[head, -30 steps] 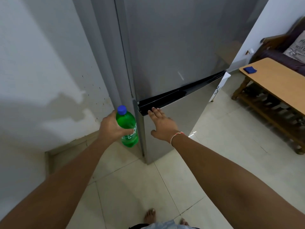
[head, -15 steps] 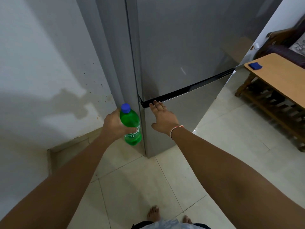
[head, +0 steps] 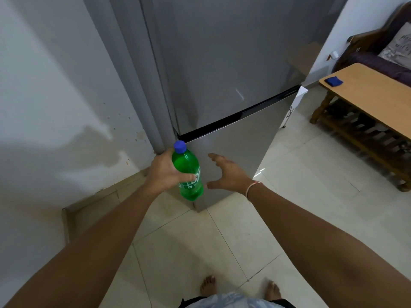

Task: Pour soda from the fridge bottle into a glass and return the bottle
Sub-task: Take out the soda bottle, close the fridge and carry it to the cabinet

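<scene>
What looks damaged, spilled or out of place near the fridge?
Nothing is spilled. The green bottle is capped and held by the left hand; the fridge doors look shut. Only the wall looks worn: brownish specks and a large patchy mark beside the fridge.

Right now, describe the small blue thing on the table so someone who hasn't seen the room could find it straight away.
Start at the tall grey steel fridge and look right to the light wooden table with the slatted lower shelf. Near the table's far left corner lies a small flat dark blue cloth-like square. It is the only item visible on the tabletop and its only blue spot.
</scene>
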